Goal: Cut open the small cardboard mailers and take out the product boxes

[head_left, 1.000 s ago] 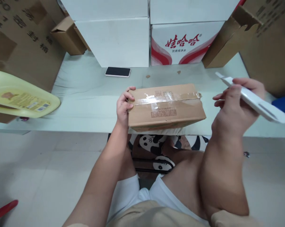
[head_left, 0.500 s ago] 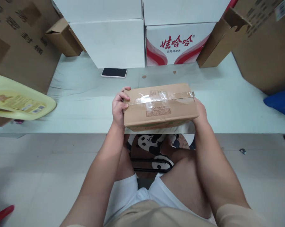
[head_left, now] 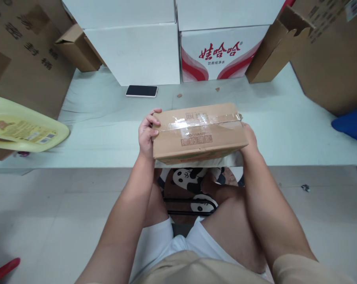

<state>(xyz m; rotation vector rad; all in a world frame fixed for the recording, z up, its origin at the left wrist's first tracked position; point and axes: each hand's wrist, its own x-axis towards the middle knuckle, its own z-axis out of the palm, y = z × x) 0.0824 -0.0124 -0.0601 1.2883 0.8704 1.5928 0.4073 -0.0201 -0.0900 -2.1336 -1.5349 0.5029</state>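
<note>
A brown cardboard box (head_left: 199,136) with clear tape along its top and printed lettering is between my hands, over the table's front edge and slightly tilted. My left hand (head_left: 148,132) grips its left end, thumb and fingers bent over the edge. At the right end my right hand (head_left: 249,138) holds the box, with most of its fingers hidden behind it. Beyond the box, a phone (head_left: 141,91) with a dark screen lies on the pale green table (head_left: 101,130).
White cartons (head_left: 133,55) and a red-and-white carton (head_left: 219,57) stand at the back. Small open brown boxes (head_left: 80,49) flank them. A yellow jug (head_left: 27,126) is at the left, a blue object (head_left: 351,124) at the right. Two small brown scraps (head_left: 179,96) lie near the phone.
Almost nothing differs. The view has shifted very slightly; both hands keep the same hold on the cardboard box.
</note>
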